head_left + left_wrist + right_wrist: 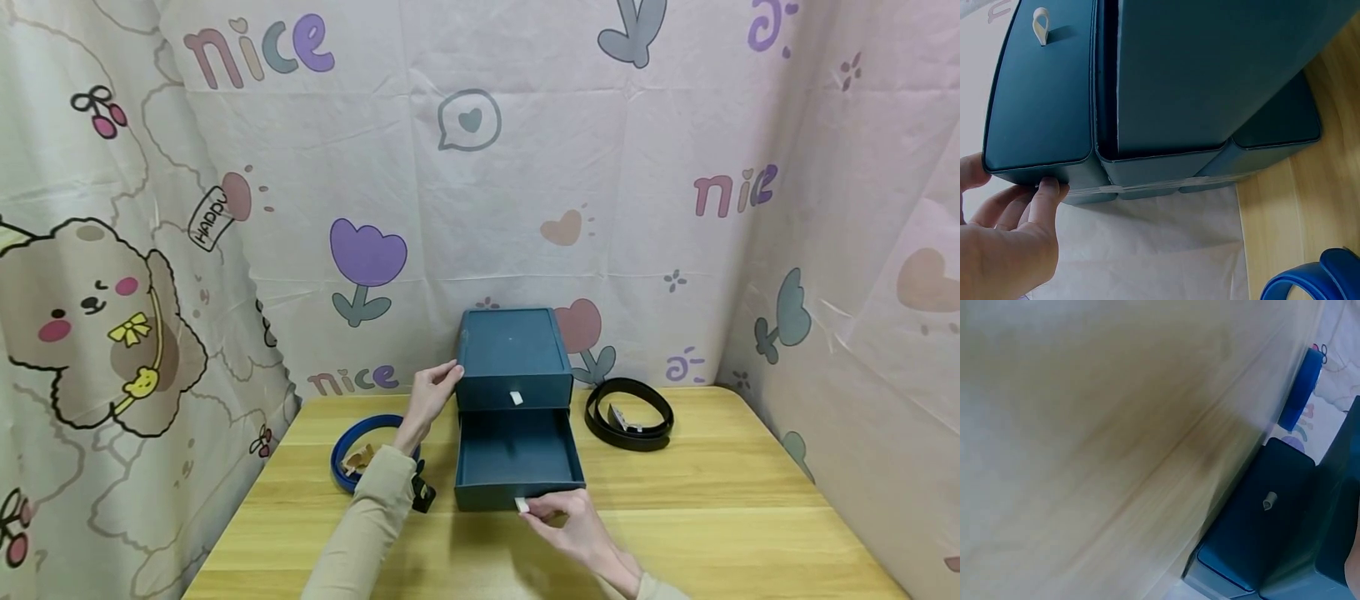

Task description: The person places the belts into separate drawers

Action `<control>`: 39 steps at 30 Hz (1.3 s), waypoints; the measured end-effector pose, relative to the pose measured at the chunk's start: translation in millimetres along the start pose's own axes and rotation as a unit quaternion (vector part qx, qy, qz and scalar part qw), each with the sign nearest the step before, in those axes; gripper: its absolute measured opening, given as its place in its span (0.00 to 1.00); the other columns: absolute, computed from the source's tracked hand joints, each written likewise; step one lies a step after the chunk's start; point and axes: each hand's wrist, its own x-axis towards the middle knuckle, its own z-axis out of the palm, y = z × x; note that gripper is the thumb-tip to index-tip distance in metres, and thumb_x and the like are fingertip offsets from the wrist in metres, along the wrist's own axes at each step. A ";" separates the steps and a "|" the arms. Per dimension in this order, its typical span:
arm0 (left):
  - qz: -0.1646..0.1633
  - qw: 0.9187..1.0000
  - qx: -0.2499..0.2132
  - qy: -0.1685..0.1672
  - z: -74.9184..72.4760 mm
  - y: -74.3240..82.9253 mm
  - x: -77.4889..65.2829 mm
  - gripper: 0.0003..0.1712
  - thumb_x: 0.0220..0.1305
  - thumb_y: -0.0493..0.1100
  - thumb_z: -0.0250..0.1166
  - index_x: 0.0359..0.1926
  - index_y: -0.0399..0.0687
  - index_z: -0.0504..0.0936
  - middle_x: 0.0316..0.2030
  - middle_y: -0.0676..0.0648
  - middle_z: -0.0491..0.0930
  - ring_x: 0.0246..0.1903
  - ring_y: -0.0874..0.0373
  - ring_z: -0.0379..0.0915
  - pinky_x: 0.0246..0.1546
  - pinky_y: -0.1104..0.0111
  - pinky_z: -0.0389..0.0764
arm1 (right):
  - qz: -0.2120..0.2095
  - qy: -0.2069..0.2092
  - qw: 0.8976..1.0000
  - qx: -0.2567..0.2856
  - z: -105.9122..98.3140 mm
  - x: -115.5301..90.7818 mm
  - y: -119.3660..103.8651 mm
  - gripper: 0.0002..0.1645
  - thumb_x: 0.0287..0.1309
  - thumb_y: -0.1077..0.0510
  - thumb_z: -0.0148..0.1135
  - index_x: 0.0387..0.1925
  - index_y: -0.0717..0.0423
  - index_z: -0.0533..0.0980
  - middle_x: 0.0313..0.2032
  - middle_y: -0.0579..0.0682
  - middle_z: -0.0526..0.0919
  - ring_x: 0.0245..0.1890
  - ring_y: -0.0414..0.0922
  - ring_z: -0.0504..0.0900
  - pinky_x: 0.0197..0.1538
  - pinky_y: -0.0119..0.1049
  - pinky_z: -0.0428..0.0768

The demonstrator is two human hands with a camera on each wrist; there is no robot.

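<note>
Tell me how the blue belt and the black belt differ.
The blue belt lies left of the drawer unit, the black belt right of it. The blue belt's buckle looks golden, the black belt's buckle silvery. Both belts lie coiled on the table.

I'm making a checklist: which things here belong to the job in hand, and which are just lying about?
Apparently in the job:
teal drawer unit, left hand touching it
open drawer
white tab, pinched by right hand

Apparently lying about:
blue belt
black belt
</note>
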 end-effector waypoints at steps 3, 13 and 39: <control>0.000 1.000 0.000 -0.003 -0.1 0.1 -0.1 0.27 0.76 0.41 0.56 0.68 0.26 0.70 0.69 0.30 0.69 0.68 0.36 0.67 0.69 0.48 0.70 | -0.001 -0.005 1.000 -0.003 0.3 -2.5 1.1 0.16 0.35 0.82 0.74 0.29 0.67 0.85 0.23 0.58 0.88 0.20 0.41 0.86 0.26 0.20 0.81; -0.001 1.000 0.000 -0.001 -0.8 -1.2 1.1 0.27 0.76 0.41 0.56 0.67 0.27 0.70 0.68 0.30 0.70 0.68 0.36 0.68 0.69 0.48 0.70 | -0.007 -0.002 1.000 -0.010 -1.3 5.9 -14.0 0.15 0.33 0.83 0.73 0.27 0.68 0.84 0.22 0.59 0.88 0.19 0.43 0.86 0.25 0.21 0.81; -0.004 1.000 -0.005 0.017 2.5 -35.9 21.8 0.28 0.75 0.46 0.58 0.68 0.34 0.72 0.67 0.33 0.73 0.67 0.40 0.71 0.67 0.50 0.73 | 0.014 -0.017 1.000 -0.010 -3.0 -1.1 -1.0 0.14 0.38 0.78 0.76 0.31 0.65 0.86 0.24 0.56 0.89 0.21 0.40 0.88 0.26 0.20 0.81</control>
